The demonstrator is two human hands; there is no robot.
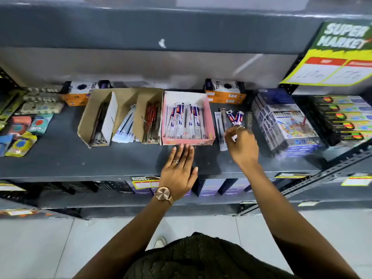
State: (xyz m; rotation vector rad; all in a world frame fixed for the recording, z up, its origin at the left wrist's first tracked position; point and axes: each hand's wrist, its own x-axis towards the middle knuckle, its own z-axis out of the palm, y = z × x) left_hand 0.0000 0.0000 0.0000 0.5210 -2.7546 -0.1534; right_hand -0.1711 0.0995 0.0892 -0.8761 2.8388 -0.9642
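The left hand [179, 168] is lying open, its straight fingertips touching the front wall of the pink box [188, 141] of pens on the shelf [80, 162]. The right hand [241, 146] is curling over the loose pen packets [219, 123] just beside the box; the blur is hiding whether it is gripping one.

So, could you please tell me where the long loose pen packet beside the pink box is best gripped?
Pinch the pen packet with your fingers across its narrow width near its front end, coming from above and the front. It lies flat on the shelf, pointing front to back, and the pink box stands close on its left.
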